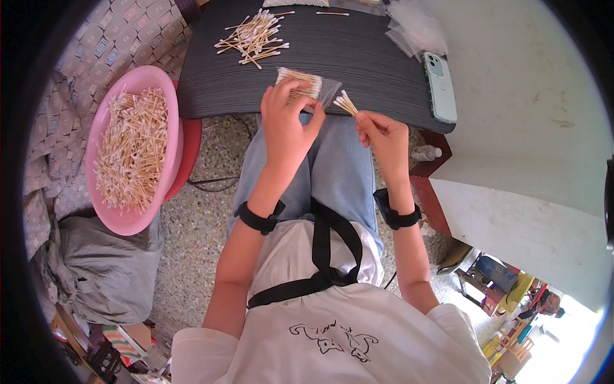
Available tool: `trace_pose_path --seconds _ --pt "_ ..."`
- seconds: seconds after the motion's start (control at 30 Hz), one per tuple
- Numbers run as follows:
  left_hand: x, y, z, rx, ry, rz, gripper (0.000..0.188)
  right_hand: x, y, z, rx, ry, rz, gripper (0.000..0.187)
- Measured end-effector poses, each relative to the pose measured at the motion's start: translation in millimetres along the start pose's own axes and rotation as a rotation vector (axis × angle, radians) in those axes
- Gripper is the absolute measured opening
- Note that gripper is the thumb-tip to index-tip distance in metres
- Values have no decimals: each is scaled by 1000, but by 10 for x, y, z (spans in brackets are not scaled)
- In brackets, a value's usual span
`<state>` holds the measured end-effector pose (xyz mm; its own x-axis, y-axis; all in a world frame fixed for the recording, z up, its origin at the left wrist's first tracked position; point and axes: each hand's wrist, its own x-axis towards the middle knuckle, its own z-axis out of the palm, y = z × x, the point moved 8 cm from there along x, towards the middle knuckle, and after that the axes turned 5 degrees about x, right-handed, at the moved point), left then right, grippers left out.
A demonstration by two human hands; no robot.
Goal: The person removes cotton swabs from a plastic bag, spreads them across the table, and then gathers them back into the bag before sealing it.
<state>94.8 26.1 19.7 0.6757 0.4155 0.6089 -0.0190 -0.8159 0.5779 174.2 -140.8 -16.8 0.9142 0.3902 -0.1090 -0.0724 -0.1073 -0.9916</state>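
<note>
My left hand (286,121) is closed on a clear plastic bag (329,91) near the front edge of the dark table. Cotton swabs (299,83) lie side by side inside the bag, and its mouth faces right. My right hand (384,131) pinches a small bunch of cotton swabs (346,104) between thumb and fingers, white tips pointing up and left, just right of the bag's mouth. Beyond my left hand, a loose pile of cotton swabs (254,38) lies on the table.
A pink basin (174,128) full of cotton swabs stands left of the table on something red. Clear empty bags (419,29) lie at the table's far right, beside a pale phone (440,89). One lone swab (332,13) lies at the back. A pale wall (524,83) borders the right side.
</note>
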Motion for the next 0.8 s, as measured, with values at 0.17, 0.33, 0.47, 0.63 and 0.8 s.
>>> trace_pose_path --seconds 0.17,0.33,0.47,0.63,0.8 --pt "-19 24 28 14 -13 19 10 2 -10 128 -53 19 -28 17" --pt "-21 66 49 34 -25 48 11 4 -74 178 -216 10 -68 16" --pt "-58 81 78 111 -76 68 9 41 -164 188 -218 -6 -107 16" --pt "-83 85 127 148 -151 103 7 118 -86 192 -50 -109 -8 17" --pt "-91 91 166 180 -172 133 9 204 12 241 142 -269 144 22"
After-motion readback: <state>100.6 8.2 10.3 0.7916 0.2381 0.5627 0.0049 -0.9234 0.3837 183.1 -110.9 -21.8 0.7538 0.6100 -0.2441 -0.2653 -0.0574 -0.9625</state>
